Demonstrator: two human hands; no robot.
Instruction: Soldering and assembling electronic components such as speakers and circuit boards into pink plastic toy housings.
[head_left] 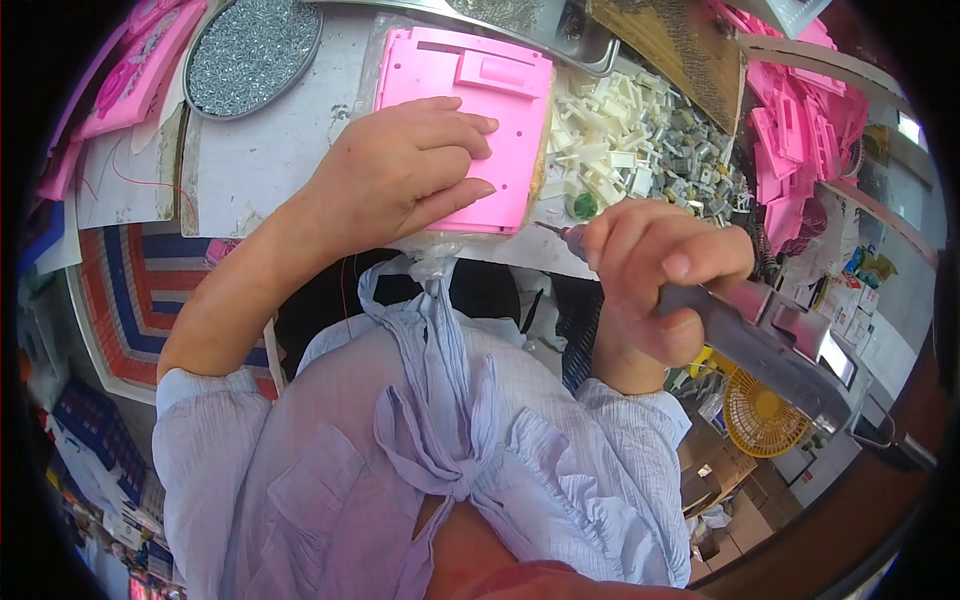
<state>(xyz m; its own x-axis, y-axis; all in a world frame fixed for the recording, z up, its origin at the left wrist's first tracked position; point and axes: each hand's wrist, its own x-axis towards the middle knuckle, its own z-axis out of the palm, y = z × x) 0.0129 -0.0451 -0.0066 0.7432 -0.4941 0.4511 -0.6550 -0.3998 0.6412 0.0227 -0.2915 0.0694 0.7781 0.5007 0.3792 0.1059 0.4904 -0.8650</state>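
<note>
On white worktop point(255, 150), pink panel point(518, 125) under spread left hand point(405, 160), right hand point(650, 265) gripping screwdriver point(755, 355), cardboard boxes point(728, 468) below

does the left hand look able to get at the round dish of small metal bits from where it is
Probably yes: the left hand rests on the pink panel with no tool showing in it, and white tabletop spans the gap to the round dish.
</note>
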